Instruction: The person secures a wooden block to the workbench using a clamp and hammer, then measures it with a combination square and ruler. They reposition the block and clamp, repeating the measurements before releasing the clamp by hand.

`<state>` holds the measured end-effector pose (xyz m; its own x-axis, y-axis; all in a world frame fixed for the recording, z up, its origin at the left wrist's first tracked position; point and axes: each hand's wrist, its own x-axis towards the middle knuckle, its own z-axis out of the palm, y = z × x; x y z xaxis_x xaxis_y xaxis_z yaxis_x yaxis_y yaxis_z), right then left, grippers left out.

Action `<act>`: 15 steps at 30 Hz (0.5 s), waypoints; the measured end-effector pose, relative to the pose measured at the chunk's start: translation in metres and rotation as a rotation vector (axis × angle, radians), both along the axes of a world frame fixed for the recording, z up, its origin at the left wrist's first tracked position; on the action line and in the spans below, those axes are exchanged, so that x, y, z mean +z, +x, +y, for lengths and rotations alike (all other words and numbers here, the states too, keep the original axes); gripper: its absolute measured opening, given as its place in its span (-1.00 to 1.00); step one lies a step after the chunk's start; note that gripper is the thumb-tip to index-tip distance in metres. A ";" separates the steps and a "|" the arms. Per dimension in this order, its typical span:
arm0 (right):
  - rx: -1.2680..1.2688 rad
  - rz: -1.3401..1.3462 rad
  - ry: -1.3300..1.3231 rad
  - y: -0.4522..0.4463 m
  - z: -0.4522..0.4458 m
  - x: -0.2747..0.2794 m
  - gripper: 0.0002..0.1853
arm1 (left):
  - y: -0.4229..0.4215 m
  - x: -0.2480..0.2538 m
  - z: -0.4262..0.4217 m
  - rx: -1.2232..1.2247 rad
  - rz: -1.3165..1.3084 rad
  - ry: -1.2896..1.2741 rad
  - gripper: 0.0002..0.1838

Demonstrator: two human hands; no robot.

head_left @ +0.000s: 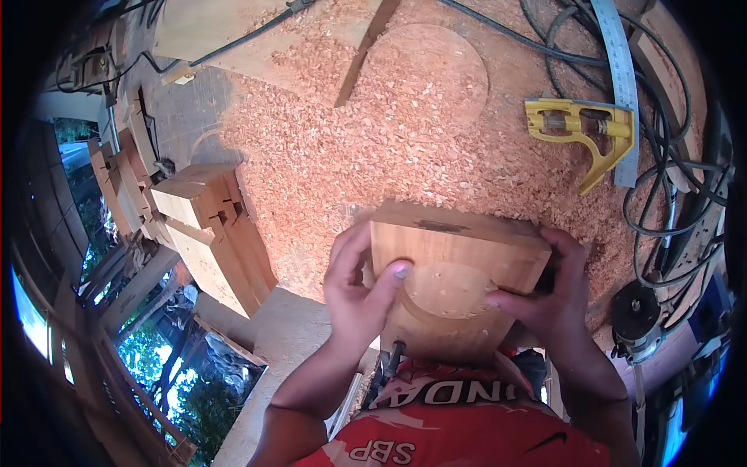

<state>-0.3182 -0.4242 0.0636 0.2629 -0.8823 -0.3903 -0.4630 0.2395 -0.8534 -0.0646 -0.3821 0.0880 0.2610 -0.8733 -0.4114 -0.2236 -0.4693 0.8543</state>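
Note:
Between my two hands is a thick wooden block with a round recess cut into its face. It is tilted toward me, close to my red shirt. My left hand grips its left side, thumb pressed at the edge of the recess. On the opposite side my right hand holds the block, its thumb at the recess's right edge. The fingers of both hands go behind the block and are partly hidden. Wood shavings cover the bench around the block's far edge.
A yellow-headed combination square with a steel rule lies at the upper right among black cables. Notched wooden blocks stand at the left. A power tool, possibly a router, is at the right edge. A flat board lies at the back.

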 end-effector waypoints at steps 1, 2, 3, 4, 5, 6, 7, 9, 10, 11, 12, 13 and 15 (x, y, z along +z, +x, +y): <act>-0.002 0.012 0.003 0.001 0.005 -0.002 0.02 | 0.001 0.003 0.005 0.012 -0.013 0.019 -0.39; -0.101 -0.095 0.070 0.003 0.011 -0.005 -0.01 | 0.001 0.005 0.010 0.023 -0.021 0.036 -0.43; -0.205 -0.196 0.129 0.003 0.013 -0.004 -0.04 | 0.000 0.006 0.012 0.039 -0.026 0.030 -0.48; -0.219 -0.170 0.117 0.000 0.014 -0.001 -0.04 | -0.001 0.005 0.012 0.026 0.002 0.023 -0.48; -0.160 -0.142 0.137 -0.003 0.015 0.002 -0.09 | -0.001 0.005 0.013 0.053 0.018 0.018 -0.48; -0.102 -0.117 0.161 -0.008 0.015 0.005 -0.15 | -0.001 0.004 0.013 0.081 0.029 0.018 -0.47; 0.055 -0.005 0.031 -0.014 0.012 0.011 -0.20 | -0.001 0.002 0.014 0.105 0.054 0.005 -0.47; 0.061 -0.029 -0.045 -0.017 0.015 0.012 -0.20 | -0.002 0.004 0.013 0.109 0.074 0.009 -0.47; 0.081 -0.070 -0.119 -0.017 0.017 0.013 -0.21 | -0.003 0.005 0.012 0.126 0.075 0.015 -0.47; 0.088 -0.103 -0.083 -0.018 0.020 0.014 -0.19 | -0.006 0.006 0.010 0.128 0.049 0.013 -0.51; 0.074 -0.099 -0.086 -0.017 0.022 0.015 -0.19 | -0.006 0.006 0.008 0.113 0.053 0.011 -0.51; 0.035 -0.149 -0.023 -0.016 0.023 0.015 -0.20 | -0.005 0.007 0.006 0.120 0.017 0.021 -0.55; -0.035 -0.236 0.050 -0.013 0.027 0.014 -0.22 | 0.000 0.012 0.005 0.099 -0.059 0.074 -0.64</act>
<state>-0.3311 -0.3970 0.0779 0.3214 -0.8737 -0.3650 -0.2426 0.2966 -0.9237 -0.0642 -0.3775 0.0999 0.3701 -0.8099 -0.4552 -0.2216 -0.5528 0.8033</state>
